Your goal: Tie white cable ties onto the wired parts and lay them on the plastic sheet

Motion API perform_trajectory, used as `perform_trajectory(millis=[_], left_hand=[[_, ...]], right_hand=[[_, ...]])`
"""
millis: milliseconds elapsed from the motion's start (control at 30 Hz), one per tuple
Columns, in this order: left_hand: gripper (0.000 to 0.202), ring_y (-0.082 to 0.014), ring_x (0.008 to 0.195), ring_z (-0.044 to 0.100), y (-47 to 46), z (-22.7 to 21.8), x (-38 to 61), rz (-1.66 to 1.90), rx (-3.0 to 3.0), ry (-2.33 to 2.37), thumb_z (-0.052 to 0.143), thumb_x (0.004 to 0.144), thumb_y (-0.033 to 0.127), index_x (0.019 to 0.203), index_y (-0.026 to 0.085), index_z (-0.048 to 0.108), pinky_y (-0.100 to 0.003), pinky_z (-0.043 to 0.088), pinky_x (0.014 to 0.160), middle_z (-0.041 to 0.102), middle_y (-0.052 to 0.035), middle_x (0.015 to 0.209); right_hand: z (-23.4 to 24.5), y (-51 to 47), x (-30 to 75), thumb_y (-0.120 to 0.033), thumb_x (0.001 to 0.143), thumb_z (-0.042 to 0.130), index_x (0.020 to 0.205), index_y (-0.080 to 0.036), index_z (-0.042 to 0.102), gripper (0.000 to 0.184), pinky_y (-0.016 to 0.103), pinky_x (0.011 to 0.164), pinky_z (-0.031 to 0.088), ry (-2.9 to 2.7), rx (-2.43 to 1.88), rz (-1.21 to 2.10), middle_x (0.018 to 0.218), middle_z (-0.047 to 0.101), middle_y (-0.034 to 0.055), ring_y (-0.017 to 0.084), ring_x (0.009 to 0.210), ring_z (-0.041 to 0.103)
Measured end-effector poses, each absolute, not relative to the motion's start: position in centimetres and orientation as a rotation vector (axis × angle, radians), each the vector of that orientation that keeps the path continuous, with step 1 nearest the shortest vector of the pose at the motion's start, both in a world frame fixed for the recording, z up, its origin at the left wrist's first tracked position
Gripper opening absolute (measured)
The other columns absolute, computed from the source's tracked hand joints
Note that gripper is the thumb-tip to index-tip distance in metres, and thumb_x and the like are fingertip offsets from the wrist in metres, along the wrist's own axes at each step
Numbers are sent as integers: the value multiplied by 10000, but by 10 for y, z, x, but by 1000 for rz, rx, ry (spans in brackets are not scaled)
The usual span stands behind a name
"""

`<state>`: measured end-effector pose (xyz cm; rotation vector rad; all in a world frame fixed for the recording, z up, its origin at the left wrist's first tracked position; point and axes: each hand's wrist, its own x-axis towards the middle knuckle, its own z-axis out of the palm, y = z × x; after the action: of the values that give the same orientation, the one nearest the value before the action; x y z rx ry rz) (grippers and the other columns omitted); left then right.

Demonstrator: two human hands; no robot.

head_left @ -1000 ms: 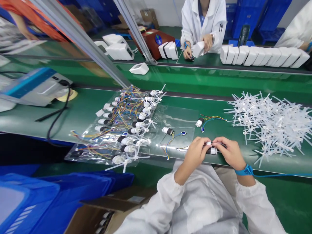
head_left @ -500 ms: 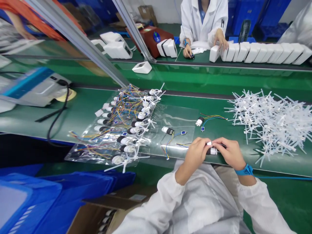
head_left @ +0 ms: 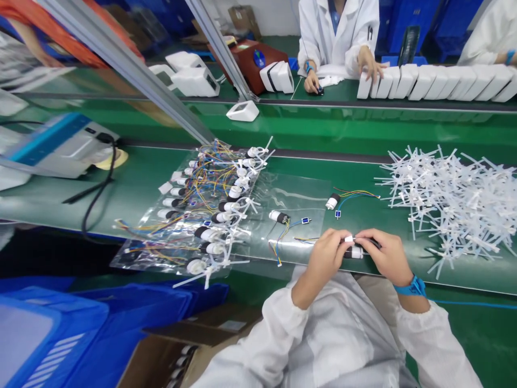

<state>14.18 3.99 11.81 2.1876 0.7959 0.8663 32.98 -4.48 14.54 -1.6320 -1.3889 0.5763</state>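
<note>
Near the front edge of the green bench, my left hand pinches a small white piece. Opposite it, my right hand is closed round a thin dark tool whose tip meets the white piece; its kind is not clear. Just under my fingertips lies a small black-and-white motor, partly covered by the left hand. Another motor with coloured wires and a small blue part rests beyond my hands. To the left, a similar motor lies on clear plastic film.
Several wired motors with cable ties fill plastic bags at left. A heap of white cable ties lies at right. Across the barrier, a co-worker's hand touches a row of white boxes. A metal post slants at left.
My hands stay together at the white piece with only slight finger movement. The view has shifted a little. Across the bench, the co-worker's hand has moved slightly right along the white boxes.
</note>
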Motion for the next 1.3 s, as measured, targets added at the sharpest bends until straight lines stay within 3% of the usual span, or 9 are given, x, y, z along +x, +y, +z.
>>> perform_trajectory(millis=[267, 500, 800, 1067, 1300], left_hand=[[250, -220, 957, 716, 38, 120, 139, 847, 2208, 808, 524, 1184, 334, 1144, 218, 741, -333, 588, 914, 767, -67, 991], [252, -225, 987, 711, 41, 128, 137, 757, 2117, 804, 553, 1174, 394, 1151, 231, 744, -341, 586, 951, 773, -60, 1025], [217, -235, 995, 706, 41, 132, 138, 740, 2119, 742, 515, 1173, 319, 1199, 221, 707, -357, 582, 946, 766, -81, 1062], [208, -227, 964, 701, 39, 130, 137, 781, 2089, 760, 510, 1168, 284, 1152, 221, 708, -344, 579, 921, 756, -79, 1027], [249, -254, 1089, 734, 32, 131, 145, 898, 2071, 774, 573, 1153, 385, 1229, 210, 733, -405, 598, 1048, 798, -103, 1117]], right_hand=[[146, -44, 330, -281, 1081, 672, 983, -275, 831, 187, 326, 800, 560, -1511, -1573, 542, 925, 844, 14, 219, 845, 789], [145, -45, 331, -313, 1033, 725, 1003, -276, 836, 120, 322, 843, 587, -1391, -1621, 652, 980, 861, 16, 230, 889, 804], [152, -46, 331, -315, 1078, 675, 994, -265, 802, 160, 327, 861, 572, -1402, -1605, 650, 979, 834, 32, 230, 904, 778], [151, -43, 328, -394, 1112, 641, 984, -272, 820, 251, 341, 817, 580, -1458, -1578, 687, 942, 834, 43, 242, 875, 783], [139, -43, 338, -584, 1043, 700, 1002, -276, 854, 346, 326, 810, 617, -1363, -1632, 659, 1045, 861, 63, 265, 900, 804]])
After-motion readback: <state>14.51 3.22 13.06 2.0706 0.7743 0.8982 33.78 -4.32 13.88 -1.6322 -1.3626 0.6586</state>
